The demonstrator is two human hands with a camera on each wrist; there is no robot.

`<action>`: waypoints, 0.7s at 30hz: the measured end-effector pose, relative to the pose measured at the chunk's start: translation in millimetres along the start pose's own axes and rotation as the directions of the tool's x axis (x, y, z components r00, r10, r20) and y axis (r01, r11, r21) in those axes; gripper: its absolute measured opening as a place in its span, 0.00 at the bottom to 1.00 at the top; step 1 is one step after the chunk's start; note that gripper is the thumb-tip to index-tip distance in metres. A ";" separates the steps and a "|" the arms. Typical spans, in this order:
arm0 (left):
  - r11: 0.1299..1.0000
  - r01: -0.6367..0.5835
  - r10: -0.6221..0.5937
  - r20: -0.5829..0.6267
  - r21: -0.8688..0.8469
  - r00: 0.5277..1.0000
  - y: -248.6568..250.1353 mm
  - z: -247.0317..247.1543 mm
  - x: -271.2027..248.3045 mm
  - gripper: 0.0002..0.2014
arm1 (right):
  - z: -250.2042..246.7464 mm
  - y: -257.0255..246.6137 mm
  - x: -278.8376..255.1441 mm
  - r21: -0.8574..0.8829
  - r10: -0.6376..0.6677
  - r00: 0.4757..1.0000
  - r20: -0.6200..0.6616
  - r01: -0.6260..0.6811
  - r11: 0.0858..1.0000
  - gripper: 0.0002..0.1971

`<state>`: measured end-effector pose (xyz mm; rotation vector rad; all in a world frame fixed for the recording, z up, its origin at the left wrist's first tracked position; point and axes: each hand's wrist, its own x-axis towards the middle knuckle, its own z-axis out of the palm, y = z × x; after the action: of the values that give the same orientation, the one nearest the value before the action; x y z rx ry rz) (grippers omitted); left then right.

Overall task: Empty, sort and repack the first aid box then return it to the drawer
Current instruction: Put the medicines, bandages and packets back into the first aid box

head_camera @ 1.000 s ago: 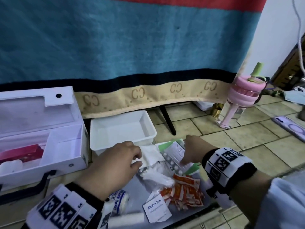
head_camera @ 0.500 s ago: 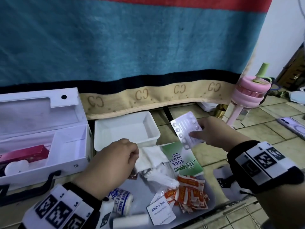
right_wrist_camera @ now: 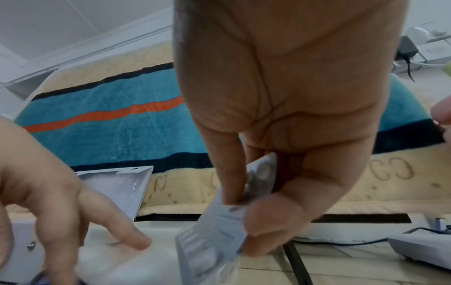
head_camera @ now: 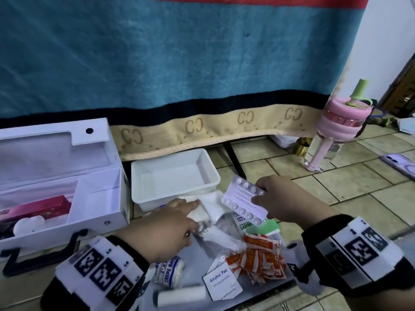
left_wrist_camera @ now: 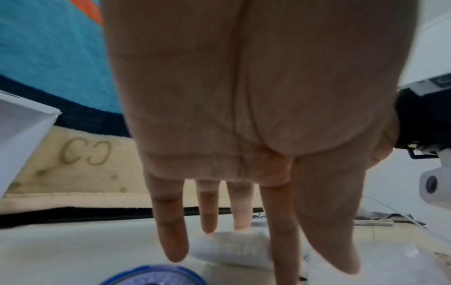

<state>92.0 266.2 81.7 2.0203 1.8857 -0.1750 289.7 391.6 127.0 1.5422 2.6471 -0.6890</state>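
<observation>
Most of the sorting is undone, by my reading. The first aid box [head_camera: 65, 198] stands open on the floor tiles at the left, with a red carton [head_camera: 38, 208] and cotton pads [head_camera: 27, 223] in its left compartment and its right compartment bare. Just beside it, the white tray [head_camera: 173, 176] holds nothing I can see. A grey sheet [head_camera: 202, 259] carries the loose heap: cotton swabs [head_camera: 220, 239], orange sachets [head_camera: 258, 254], an alcohol pad [head_camera: 221, 279], a crepe bandage [head_camera: 168, 270] and a green leaflet [head_camera: 262, 225].

The right hand [head_camera: 283, 203] pinches 1 blister pack [head_camera: 244, 203] between thumb and fingers, lifted over the heap's far edge. The left hand [head_camera: 166, 227] lies flat, fingers [left_wrist_camera: 171, 231] straight and slightly apart, touching folded gauze [head_camera: 208, 207] (whether it presses, I cannot tell).

Repacking, closing and the drawer all appear to remain.
</observation>
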 end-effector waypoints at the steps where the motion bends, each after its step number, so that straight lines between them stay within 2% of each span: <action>1: 1.000 0.000 0.000 -0.031 0.003 1.000 -0.5 1.4 0.9 0.21 | 0.7 2.4 -0.6 0.010 0.006 1.000 -0.002 -0.006 1.000 0.16; 3: 0.999 -0.004 -0.001 -0.106 -0.040 0.994 -1.6 2.9 1.0 0.25 | 1.8 7.2 -1.2 0.031 0.017 1.000 -0.014 -0.017 0.999 0.15; 6: 0.993 0.015 -0.039 -0.197 -0.121 0.980 0.0 0.8 0.1 0.25 | 3.4 11.7 -1.6 0.064 0.020 0.999 -0.029 -0.019 0.998 0.12; 11: 0.992 0.025 -0.061 -0.301 -0.120 0.952 4.9 -6.5 2.8 0.25 | 6.0 15.5 -2.3 0.108 0.042 0.998 -0.040 -0.038 0.993 0.08; 14: 0.995 0.034 -0.062 -0.321 -0.092 0.945 2.8 -10.5 5.4 0.24 | 5.3 17.4 -4.1 0.109 0.031 0.999 -0.042 -0.027 0.994 0.05; 21: 0.991 0.002 -0.046 -0.325 -0.136 0.944 -3.1 -13.7 0.9 0.20 | 7.5 23.0 -5.7 0.114 0.041 0.998 -0.043 -0.036 0.993 0.07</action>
<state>86.9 272.0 93.5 2.0328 2.0531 0.2948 310.1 393.8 113.0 1.6511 2.6456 -0.8257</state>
